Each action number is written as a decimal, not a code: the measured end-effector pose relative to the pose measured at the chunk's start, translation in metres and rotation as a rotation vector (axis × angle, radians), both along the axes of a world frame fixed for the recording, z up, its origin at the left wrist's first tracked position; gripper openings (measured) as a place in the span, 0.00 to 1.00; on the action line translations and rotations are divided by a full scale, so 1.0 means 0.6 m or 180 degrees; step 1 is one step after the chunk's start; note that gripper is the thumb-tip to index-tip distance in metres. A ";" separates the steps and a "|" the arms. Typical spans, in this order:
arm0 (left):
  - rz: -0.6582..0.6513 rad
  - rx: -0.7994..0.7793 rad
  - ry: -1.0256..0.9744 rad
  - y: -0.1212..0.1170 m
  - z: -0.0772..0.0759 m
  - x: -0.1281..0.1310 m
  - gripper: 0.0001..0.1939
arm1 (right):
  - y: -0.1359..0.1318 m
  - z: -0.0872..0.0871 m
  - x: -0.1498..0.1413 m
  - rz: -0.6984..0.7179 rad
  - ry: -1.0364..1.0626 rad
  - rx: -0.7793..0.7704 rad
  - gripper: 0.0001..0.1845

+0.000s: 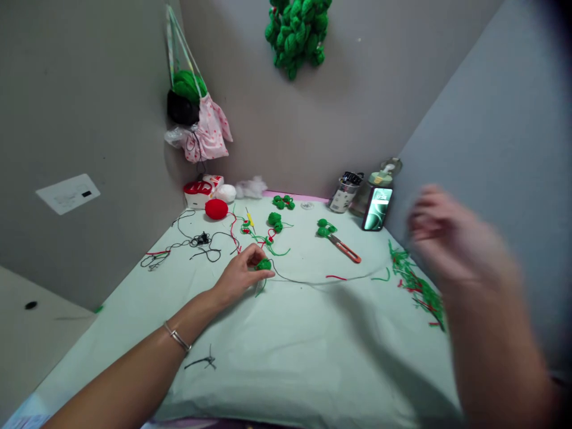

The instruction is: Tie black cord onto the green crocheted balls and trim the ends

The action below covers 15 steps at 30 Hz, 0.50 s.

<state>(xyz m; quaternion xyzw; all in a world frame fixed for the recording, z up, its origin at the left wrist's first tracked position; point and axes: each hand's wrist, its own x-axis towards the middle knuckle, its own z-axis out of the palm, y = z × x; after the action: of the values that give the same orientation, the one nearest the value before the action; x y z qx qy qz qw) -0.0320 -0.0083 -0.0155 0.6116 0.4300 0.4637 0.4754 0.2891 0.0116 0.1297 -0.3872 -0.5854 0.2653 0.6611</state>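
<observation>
Two bare hands are over the table: the right hand (pixel 440 232), raised and badly blurred, seems curled, but whether it grips anything I cannot tell. The left hand (pixel 241 269) pinches a small green yarn piece (pixel 263 264) between thumb and fingers, which partly cover it. That piece sits at the left fingertips, well apart from the right hand; a dark thread (pixel 292 280) runs from it toward the right hand, its far end too faint to follow. Beyond the left hand lie more green yarn pieces (pixel 274 221), a red ball (pixel 216 209) and an orange cutter (pixel 345 248). Green and red scraps (pixel 417 286) line the right edge of the pale, creased table covering (pixel 286 357). A lit phone (pixel 378 208) leans upright near the grey walls (pixel 357 101), where a green bunch (pixel 297 36) hangs, cut off at the top.
</observation>
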 end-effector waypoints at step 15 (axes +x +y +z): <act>-0.1204 -0.0860 -0.0160 -0.027 0.030 0.012 0.16 | -0.026 -0.168 -0.158 0.2760 -0.0823 -0.2135 0.21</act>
<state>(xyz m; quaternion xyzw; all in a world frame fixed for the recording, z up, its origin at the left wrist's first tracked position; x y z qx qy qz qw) -0.0248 -0.0248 0.0025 0.6004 0.3540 0.3196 0.6419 0.1945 -0.0039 0.0288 -0.3294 -0.6507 0.6348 0.2551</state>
